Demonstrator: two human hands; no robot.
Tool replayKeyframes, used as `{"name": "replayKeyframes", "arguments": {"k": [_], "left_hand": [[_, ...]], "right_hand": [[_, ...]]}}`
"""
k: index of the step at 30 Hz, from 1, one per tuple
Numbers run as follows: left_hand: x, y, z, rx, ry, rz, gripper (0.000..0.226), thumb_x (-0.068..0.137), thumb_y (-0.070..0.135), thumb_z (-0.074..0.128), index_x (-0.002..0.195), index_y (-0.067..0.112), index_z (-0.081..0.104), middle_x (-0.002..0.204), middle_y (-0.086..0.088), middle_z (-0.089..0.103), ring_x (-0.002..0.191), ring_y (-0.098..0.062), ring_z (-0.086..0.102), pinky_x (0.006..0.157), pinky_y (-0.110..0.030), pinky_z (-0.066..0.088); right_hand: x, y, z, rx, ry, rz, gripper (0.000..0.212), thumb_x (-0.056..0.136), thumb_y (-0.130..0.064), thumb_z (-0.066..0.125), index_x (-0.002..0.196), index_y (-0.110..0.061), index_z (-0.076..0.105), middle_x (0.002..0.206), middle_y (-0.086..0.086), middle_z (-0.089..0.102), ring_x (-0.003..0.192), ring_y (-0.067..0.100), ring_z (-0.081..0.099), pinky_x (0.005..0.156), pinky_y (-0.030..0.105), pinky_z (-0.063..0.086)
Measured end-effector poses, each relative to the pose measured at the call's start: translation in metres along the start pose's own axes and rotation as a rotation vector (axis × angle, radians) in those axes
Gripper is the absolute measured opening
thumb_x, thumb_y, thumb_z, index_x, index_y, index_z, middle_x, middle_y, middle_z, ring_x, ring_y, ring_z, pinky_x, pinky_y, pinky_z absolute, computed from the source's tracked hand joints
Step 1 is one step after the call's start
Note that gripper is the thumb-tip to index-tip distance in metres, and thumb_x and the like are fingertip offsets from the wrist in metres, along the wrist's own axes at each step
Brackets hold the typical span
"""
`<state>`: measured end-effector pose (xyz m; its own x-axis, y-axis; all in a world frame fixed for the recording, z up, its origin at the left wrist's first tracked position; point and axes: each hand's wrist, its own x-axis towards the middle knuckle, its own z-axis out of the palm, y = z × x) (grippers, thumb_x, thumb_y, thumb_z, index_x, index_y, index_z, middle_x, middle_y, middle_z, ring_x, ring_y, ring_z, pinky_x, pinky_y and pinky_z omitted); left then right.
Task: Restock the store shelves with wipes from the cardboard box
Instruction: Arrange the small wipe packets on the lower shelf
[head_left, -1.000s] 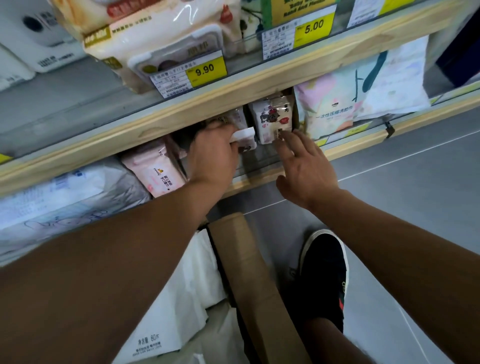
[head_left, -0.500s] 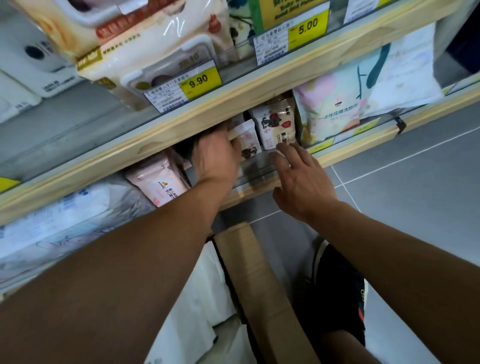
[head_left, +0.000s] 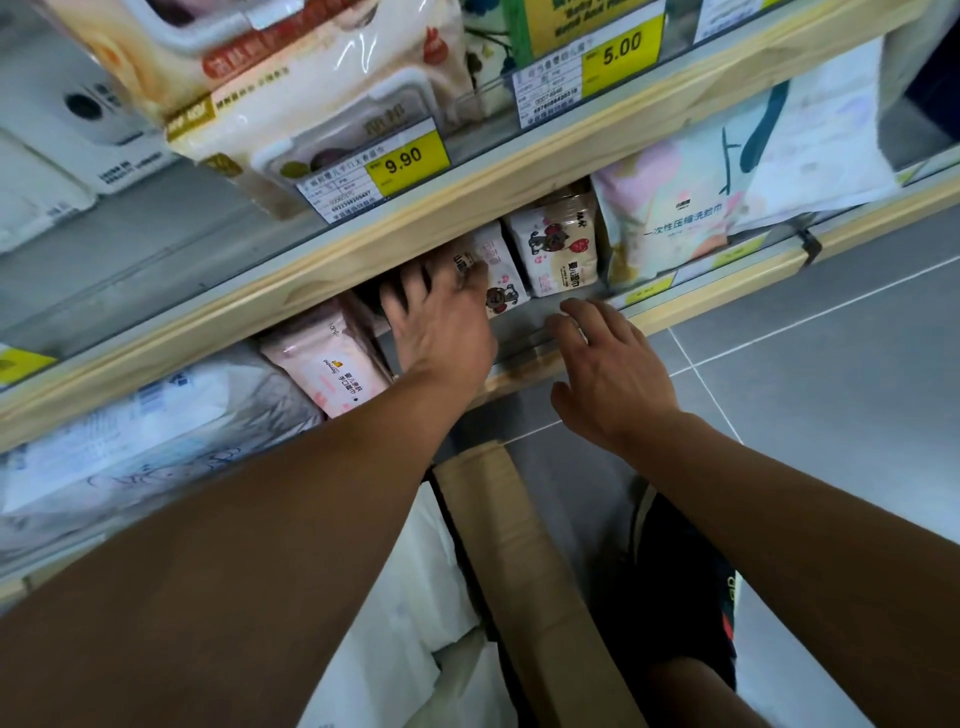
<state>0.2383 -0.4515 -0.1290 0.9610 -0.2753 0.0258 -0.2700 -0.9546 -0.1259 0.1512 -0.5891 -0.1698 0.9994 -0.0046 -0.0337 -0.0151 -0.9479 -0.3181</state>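
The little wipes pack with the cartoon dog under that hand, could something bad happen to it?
Maybe. The wipes pack leans crooked under the left hand, so a hard push might tip it or knock its upright neighbour pack. The right hand hovers open by the shelf edge, steadying nothing.

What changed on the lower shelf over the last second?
The left hand pushed its small white cartoon-printed wipes pack deeper, upright beside the matching pack; its fingers now rest on it. The right hand, open and empty, drew back to the wooden shelf edge. The pink wipes pack and cardboard box stayed.
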Motion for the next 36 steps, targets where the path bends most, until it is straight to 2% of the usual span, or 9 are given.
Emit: {"name": "replayKeyframes", "arguments": {"k": [5, 10, 13, 16, 19, 23, 26, 32, 36], "left_hand": [[0.000, -0.006, -0.007, 0.021, -0.079, 0.068, 0.075, 0.077, 0.019, 0.057, 0.145, 0.031, 0.028, 0.151, -0.002, 0.025, 0.131, -0.036, 0.023, 0.108, -0.053, 0.018], [-0.018, -0.019, -0.038, -0.013, -0.101, 0.178, 0.076, 0.076, 0.032, 0.060, 0.145, 0.029, 0.027, 0.156, 0.000, 0.019, 0.137, -0.032, 0.021, 0.108, -0.050, 0.023], [-0.042, -0.027, -0.064, -0.098, -0.144, 0.211, 0.072, 0.080, 0.033, 0.058, 0.146, 0.026, 0.030, 0.155, -0.002, 0.024, 0.139, -0.029, 0.021, 0.110, -0.051, 0.022], [-0.071, -0.040, -0.089, -0.178, -0.121, 0.281, 0.069, 0.079, 0.036, 0.056, 0.144, 0.026, 0.035, 0.154, -0.003, 0.030, 0.138, -0.029, 0.026, 0.111, -0.046, 0.028], [-0.106, -0.057, -0.122, -0.251, -0.080, 0.271, 0.067, 0.081, 0.035, 0.058, 0.144, 0.025, 0.037, 0.151, -0.002, 0.035, 0.135, -0.028, 0.032, 0.110, -0.037, 0.030], [-0.157, -0.095, -0.166, -0.333, -0.049, 0.246, 0.063, 0.080, 0.037, 0.054, 0.140, 0.022, 0.043, 0.146, -0.005, 0.043, 0.130, -0.030, 0.040, 0.106, -0.042, 0.037], [-0.195, -0.131, -0.185, -0.379, -0.014, 0.222, 0.059, 0.082, 0.035, 0.055, 0.138, 0.019, 0.046, 0.141, -0.007, 0.049, 0.128, -0.029, 0.044, 0.106, -0.042, 0.037], [-0.268, -0.218, -0.185, -0.382, -0.034, 0.087, 0.065, 0.076, 0.045, 0.044, 0.135, 0.019, 0.050, 0.137, -0.005, 0.052, 0.121, -0.032, 0.049, 0.096, -0.045, 0.044], [-0.309, -0.278, -0.171, -0.434, -0.010, -0.005, 0.060, 0.076, 0.037, 0.054, 0.133, 0.019, 0.052, 0.135, -0.007, 0.054, 0.122, -0.031, 0.051, 0.098, -0.044, 0.044]], "right_hand": [[-0.002, -0.001, -0.014, -0.006, -0.015, -0.011, 0.066, 0.081, -0.027, 0.063, 0.141, -0.015, 0.039, 0.149, 0.009, 0.035, 0.140, 0.032, 0.027, 0.112, 0.042, 0.029], [-0.012, -0.009, -0.064, -0.092, -0.050, -0.079, 0.064, 0.084, -0.028, 0.058, 0.142, -0.014, 0.035, 0.148, 0.008, 0.033, 0.141, 0.029, 0.022, 0.115, 0.038, 0.022], [-0.019, -0.023, -0.105, -0.161, -0.074, -0.113, 0.066, 0.086, -0.030, 0.057, 0.144, -0.016, 0.030, 0.151, 0.006, 0.027, 0.144, 0.027, 0.015, 0.117, 0.038, 0.018], [-0.033, -0.046, -0.146, -0.212, -0.054, -0.139, 0.067, 0.085, -0.031, 0.057, 0.145, -0.017, 0.030, 0.152, 0.004, 0.026, 0.145, 0.026, 0.014, 0.116, 0.036, 0.017], [-0.056, -0.078, -0.179, -0.209, -0.040, -0.132, 0.066, 0.084, -0.031, 0.058, 0.144, -0.016, 0.033, 0.150, 0.005, 0.030, 0.143, 0.026, 0.018, 0.116, 0.037, 0.019], [-0.093, -0.131, -0.200, -0.224, -0.034, -0.148, 0.065, 0.083, -0.034, 0.059, 0.141, -0.014, 0.035, 0.143, 0.008, 0.036, 0.137, 0.029, 0.026, 0.113, 0.041, 0.028], [-0.117, -0.173, -0.202, -0.242, -0.047, -0.184, 0.064, 0.085, -0.038, 0.059, 0.139, -0.014, 0.036, 0.141, 0.009, 0.037, 0.136, 0.030, 0.028, 0.114, 0.041, 0.027], [-0.141, -0.257, -0.192, -0.253, -0.102, -0.290, 0.065, 0.086, -0.035, 0.059, 0.143, -0.014, 0.034, 0.145, 0.008, 0.035, 0.137, 0.030, 0.026, 0.113, 0.039, 0.027], [-0.141, -0.314, -0.171, -0.266, -0.144, -0.406, 0.066, 0.085, -0.035, 0.062, 0.142, -0.015, 0.037, 0.143, 0.008, 0.038, 0.133, 0.030, 0.032, 0.112, 0.040, 0.029]]}}
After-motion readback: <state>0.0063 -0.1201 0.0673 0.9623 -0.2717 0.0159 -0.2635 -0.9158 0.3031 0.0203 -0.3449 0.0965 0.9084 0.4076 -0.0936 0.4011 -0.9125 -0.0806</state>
